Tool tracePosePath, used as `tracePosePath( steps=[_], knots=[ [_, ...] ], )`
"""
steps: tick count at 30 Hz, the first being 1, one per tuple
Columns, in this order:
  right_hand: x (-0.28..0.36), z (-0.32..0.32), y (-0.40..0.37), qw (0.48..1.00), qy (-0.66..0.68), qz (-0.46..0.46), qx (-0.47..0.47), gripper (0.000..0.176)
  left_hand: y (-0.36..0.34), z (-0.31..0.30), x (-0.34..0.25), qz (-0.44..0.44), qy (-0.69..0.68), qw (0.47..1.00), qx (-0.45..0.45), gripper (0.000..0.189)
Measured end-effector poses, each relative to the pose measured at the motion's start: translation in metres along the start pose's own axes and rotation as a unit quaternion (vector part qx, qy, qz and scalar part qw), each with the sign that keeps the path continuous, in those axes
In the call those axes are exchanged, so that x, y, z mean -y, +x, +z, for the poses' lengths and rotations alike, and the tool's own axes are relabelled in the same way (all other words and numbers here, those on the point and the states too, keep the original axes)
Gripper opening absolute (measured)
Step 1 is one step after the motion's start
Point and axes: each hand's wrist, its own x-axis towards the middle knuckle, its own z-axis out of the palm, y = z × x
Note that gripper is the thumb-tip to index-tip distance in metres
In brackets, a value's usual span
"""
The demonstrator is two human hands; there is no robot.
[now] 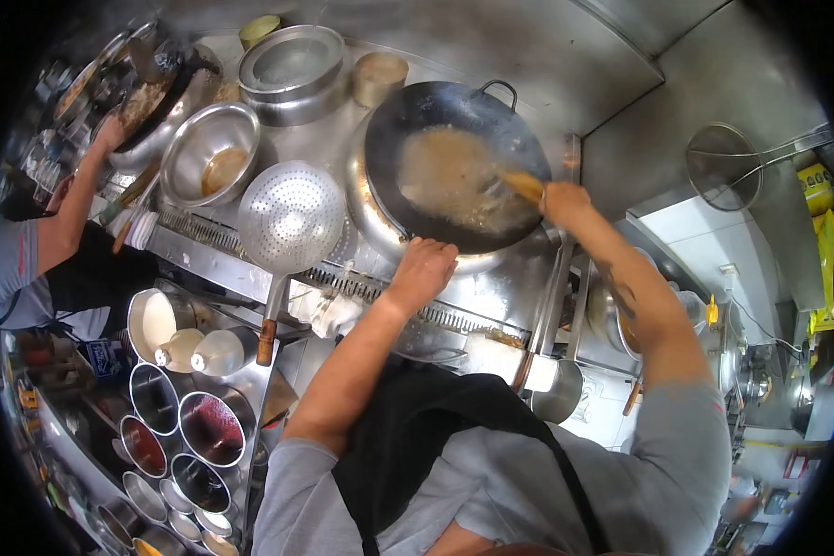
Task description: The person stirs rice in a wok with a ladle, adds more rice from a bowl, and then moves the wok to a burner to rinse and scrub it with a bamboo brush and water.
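A dark wok (389,176) sits on the stove with cloudy brownish liquid (449,176) in it. My left hand (423,271) is closed at the wok's near rim; the exact part under its fingers is hidden. On the wok's right side, my right hand (566,203) grips a tool with a yellow-brown handle (523,184). The tool's far end is blurred in the liquid, so its kind cannot be made out. A perforated strainer ladle (291,215) lies left of the wok, its wooden-ended handle pointing toward me.
Metal bowls (210,153) and a stacked pot (292,74) stand to the left. Several sauce containers (211,426) fill the lower left. Another person's arm (76,199) works at a wok further left. A wire strainer (725,167) hangs at right.
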Motion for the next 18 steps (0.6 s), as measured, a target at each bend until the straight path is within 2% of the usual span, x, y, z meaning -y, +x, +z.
tracePosePath(
  steps=[2, 3, 6, 10, 14, 16, 18],
  knots=[
    [-0.002, -0.007, 0.025, 0.998, 0.032, 0.047, 0.003, 0.036, 0.000, 0.005, -0.004, -0.001, -0.001, 1.000, 0.001, 0.008],
    [-0.003, 0.026, 0.039, 0.997, 0.022, 0.043, -0.056, 0.034, 0.001, 0.007, -0.002, -0.001, 0.003, 1.000, -0.005, 0.009],
    [0.000, 0.049, 0.005, 0.994, 0.021, 0.001, -0.103, 0.033, -0.001, 0.004, 0.000, 0.002, 0.009, 1.000, -0.003, 0.009],
    [-0.037, 0.006, 0.022, 0.997, 0.021, 0.050, -0.054, 0.037, -0.002, 0.002, -0.002, 0.002, -0.013, 1.000, -0.007, 0.009],
    [-0.010, 0.035, 0.005, 0.998, -0.022, 0.048, -0.038, 0.036, -0.001, 0.001, 0.002, 0.008, -0.008, 1.000, -0.004, 0.009],
    [-0.024, 0.043, 0.003, 0.996, 0.025, 0.043, -0.067, 0.037, -0.002, -0.002, -0.001, 0.014, -0.012, 1.000, -0.010, 0.010],
    [-0.038, 0.034, 0.034, 0.993, 0.053, 0.027, -0.105, 0.038, -0.002, 0.000, 0.000, 0.012, -0.016, 1.000, -0.009, 0.009]
  ],
)
